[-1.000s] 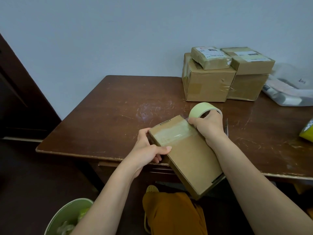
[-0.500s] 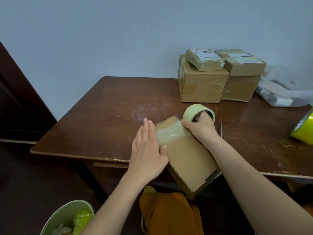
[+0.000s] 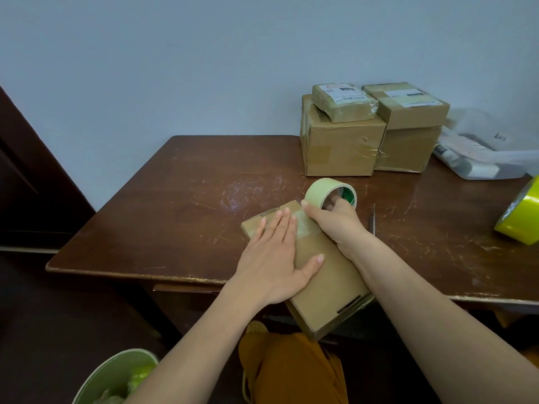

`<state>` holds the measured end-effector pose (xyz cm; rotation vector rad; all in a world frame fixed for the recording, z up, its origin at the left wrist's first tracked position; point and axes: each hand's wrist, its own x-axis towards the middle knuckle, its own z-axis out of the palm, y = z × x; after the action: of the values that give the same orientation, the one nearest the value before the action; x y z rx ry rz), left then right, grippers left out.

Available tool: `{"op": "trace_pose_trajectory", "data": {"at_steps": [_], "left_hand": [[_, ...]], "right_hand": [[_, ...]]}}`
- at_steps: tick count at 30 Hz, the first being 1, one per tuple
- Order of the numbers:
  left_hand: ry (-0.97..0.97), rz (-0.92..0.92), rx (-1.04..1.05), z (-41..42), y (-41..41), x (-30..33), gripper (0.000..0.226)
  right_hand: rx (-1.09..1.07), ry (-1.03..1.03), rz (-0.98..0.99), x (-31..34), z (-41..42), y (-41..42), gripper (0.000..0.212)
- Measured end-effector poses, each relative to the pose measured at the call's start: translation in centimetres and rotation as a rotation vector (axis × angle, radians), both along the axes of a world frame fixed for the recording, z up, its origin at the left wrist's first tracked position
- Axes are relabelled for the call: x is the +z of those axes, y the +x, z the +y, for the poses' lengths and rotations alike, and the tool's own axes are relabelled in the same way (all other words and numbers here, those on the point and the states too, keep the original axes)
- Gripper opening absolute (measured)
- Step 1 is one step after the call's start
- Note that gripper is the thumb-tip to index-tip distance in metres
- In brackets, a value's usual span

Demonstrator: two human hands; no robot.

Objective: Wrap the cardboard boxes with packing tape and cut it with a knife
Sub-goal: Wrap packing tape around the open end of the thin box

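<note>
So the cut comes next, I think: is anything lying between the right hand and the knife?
Nothing visible. The knife lies on bare table just right of the right hand, which grips the tape roll. That hand would have to put the roll down first.

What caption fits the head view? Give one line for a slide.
Left hand flattens tape on a cardboard box while the right hand holds the tape roll.

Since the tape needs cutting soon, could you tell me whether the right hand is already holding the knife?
No, the right hand grips the tape roll, while the knife lies on the table beside it.
</note>
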<state>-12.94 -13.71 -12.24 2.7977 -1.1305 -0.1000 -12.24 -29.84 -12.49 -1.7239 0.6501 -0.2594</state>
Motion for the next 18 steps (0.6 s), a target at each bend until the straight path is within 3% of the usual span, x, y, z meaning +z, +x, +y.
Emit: {"op": "trace_pose_trajectory", "data": {"at_steps": [13,18], "left_hand": [[0.064,-0.010,0.007,-3.5,1.1,-0.4,0.095],[0.008,0.006,0.058,-4.2,1.8,-0.9,0.086]], "right_hand": [[-0.067,0.123,0.123,0.3,-0.5,1.0,0.070],[-0.016,0.174,0.144,0.7,-1.1,0.7,0.064]]}}
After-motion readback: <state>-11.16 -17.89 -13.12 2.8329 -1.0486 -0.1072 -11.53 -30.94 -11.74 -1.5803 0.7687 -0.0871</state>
